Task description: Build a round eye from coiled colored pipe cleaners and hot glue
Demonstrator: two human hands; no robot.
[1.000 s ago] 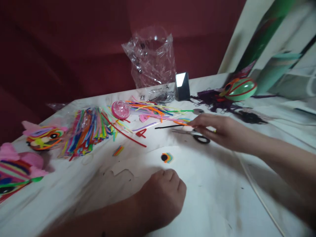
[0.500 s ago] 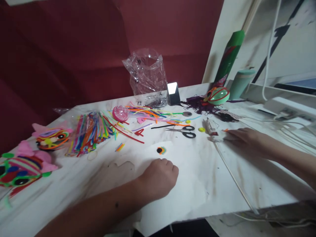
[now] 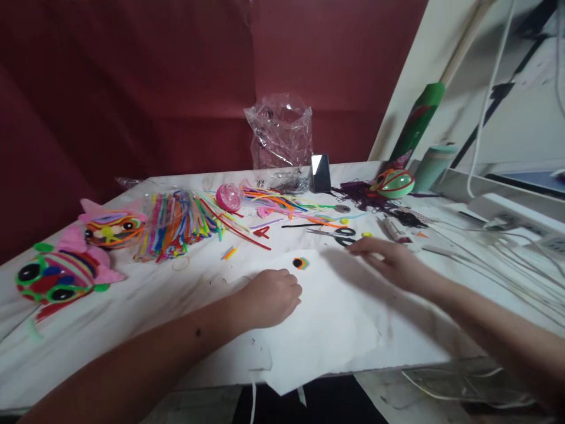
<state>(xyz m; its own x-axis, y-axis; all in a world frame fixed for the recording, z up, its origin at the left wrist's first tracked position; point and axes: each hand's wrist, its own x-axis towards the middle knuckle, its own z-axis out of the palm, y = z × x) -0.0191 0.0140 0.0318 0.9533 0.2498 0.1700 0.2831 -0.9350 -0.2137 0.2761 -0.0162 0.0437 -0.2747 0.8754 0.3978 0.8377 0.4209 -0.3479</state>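
Observation:
My left hand rests on a white sheet of paper, its fingers curled in; whatever they may hold is hidden. Just beyond it lies a small eye-shaped piece with a black centre and orange and teal edging. My right hand is held over the table with fingers stretched out. Its fingertips come close to the black handles of the scissors; whether they touch cannot be made out. Nothing shows in that hand.
Bundled pipe cleaners and two decorated pink animal figures lie left. Behind are a pink clear ball, a plastic bag and a phone. A white device, cords and a power strip occupy the right.
My right hand has left the white device and moved left toward the scissors. The device and its cord have shifted. My left hand stays curled on the paper; the view has turned slightly.

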